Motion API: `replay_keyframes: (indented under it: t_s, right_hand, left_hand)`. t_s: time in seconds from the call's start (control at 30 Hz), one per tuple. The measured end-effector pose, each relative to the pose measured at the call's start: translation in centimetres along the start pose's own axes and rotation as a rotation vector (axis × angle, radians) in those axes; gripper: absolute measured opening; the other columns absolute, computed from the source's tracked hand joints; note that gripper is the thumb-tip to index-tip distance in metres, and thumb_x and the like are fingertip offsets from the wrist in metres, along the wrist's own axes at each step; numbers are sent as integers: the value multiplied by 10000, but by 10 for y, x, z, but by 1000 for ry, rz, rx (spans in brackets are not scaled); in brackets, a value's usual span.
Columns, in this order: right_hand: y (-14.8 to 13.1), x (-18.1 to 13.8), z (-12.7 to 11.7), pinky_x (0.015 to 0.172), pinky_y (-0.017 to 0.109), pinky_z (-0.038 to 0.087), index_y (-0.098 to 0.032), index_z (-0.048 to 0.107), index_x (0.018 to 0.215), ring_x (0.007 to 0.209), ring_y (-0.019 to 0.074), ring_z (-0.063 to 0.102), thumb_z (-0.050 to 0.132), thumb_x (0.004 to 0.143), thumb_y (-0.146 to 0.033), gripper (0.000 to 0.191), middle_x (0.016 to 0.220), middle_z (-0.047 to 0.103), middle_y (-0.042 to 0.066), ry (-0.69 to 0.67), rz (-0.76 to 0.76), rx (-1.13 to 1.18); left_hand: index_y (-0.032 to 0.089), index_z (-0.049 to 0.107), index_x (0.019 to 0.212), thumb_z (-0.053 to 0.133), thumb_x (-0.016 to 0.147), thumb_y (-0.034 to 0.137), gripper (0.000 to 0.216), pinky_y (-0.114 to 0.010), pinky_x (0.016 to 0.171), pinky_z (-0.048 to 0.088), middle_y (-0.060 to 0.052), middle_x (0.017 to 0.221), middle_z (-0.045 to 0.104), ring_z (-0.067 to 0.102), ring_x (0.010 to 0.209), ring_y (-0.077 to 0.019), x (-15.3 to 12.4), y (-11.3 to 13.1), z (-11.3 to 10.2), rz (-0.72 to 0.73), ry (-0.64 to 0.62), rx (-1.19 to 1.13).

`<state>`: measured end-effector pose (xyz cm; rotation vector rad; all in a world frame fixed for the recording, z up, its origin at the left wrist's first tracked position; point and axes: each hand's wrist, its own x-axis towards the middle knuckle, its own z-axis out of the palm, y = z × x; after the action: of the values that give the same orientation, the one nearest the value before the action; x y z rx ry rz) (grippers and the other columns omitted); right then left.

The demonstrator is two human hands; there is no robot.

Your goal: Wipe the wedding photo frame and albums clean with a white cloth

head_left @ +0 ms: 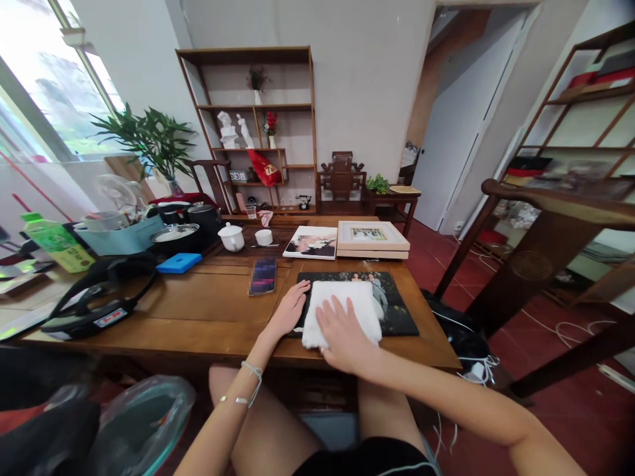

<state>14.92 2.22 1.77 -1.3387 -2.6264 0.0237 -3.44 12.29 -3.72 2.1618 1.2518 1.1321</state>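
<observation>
The right hand (pixel 342 337) lies flat, fingers spread, palm down on a folded white cloth (pixel 342 311); it pinches nothing, only presses the cloth onto the surface beneath. The left hand (pixel 288 311) rests open at the left edge of a dark photo print (pixel 397 311), fingertips on its rim, apparently pinning it so that it does not slide under the pressure of the cloth. Neither hand closes around anything.

The print sits low and just right of centre in the frame, flat on the near edge of the wooden table (pixel 208 311), directly before the person's knees. It is a glossy, near-black sheet, borderless, with small figures showing at its upper edge above the cloth; the cloth hides most of its middle. The cloth is thick, clean-looking and squared into a rough rectangle.

Just left of the print lies a phone (pixel 262 276), face up. Behind it, toward the frame's centre, are another photo (pixel 311 241) and a pale framed picture (pixel 372 236) stacked on a second frame. Further left stand a white teapot (pixel 231 237), a blue box (pixel 179 262) and black headphones (pixel 94 304). A wooden shelf (pixel 248 125) fills the upper centre.
</observation>
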Motion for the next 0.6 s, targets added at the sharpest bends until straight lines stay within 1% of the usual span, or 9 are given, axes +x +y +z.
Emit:
replay_keyframes:
  t_s: [0.07, 0.13, 0.2, 0.23, 0.33, 0.4, 0.5, 0.6]
  right_hand:
    - [-15, -14, 3, 1078, 610, 107, -85, 405, 1367, 1328, 430, 231, 604, 740, -389, 724, 1399, 401, 232, 9, -65, -8]
    - [-17, -16, -1, 1083, 595, 122, -84, 456, 1324, 1305, 416, 280, 584, 758, -408, 665, 1353, 450, 228, 4, -64, -15]
    - [-10, -4, -8, 1079, 596, 131, -99, 520, 1261, 1294, 403, 300, 568, 775, -393, 570, 1330, 472, 222, 3, -3, -32]
    - [-5, 5, -12, 1072, 604, 138, -101, 537, 1239, 1299, 405, 288, 566, 779, -377, 537, 1349, 453, 226, 11, 41, -50]
    - [4, 34, -20, 1045, 625, 171, -84, 538, 1240, 1318, 428, 246, 575, 773, -329, 529, 1423, 363, 244, 39, 158, -116]
    - [-1, 44, -19, 1039, 629, 180, -80, 529, 1256, 1304, 429, 273, 578, 759, -303, 547, 1410, 383, 246, 40, 169, -140]
    - [-19, 36, -6, 1046, 619, 188, -30, 504, 1270, 1276, 420, 322, 581, 736, -298, 602, 1368, 424, 272, 51, 61, -142]
    - [-31, 10, 10, 1063, 583, 206, 13, 480, 1277, 1288, 407, 315, 578, 729, -330, 654, 1380, 405, 281, 85, -87, -112]
  left_hand:
    - [175, 599, 1181, 348, 918, 291, 382, -437, 1135, 290, -91, 1353, 532, 448, 1295, -203, 0, 0, 0, 1, -7, -12]
    - [171, 597, 1189, 343, 918, 285, 389, -435, 1139, 286, -91, 1359, 527, 439, 1303, -204, 0, 0, -1, -1, -21, -14]
    - [162, 600, 1189, 346, 913, 277, 393, -439, 1141, 282, -96, 1361, 526, 435, 1307, -212, 0, 0, -2, -11, -29, -11]
    - [158, 602, 1188, 350, 909, 273, 393, -445, 1142, 280, -100, 1361, 525, 434, 1308, -218, 0, 0, -2, -15, -29, -10]
    - [156, 605, 1184, 367, 899, 266, 387, -466, 1136, 283, -106, 1358, 528, 437, 1305, -232, 0, -1, -3, -10, -31, -22]
    - [167, 605, 1183, 380, 896, 269, 378, -465, 1125, 300, -103, 1351, 535, 448, 1295, -229, 0, -3, -3, 9, -26, -47]
    - [171, 608, 1175, 396, 899, 299, 371, -435, 1109, 332, -109, 1335, 547, 470, 1277, -221, 1, -5, -2, 21, -13, -80]
    - [166, 613, 1166, 386, 906, 312, 375, -414, 1112, 331, -110, 1335, 545, 472, 1275, -212, 0, -4, -1, 21, -4, -69]
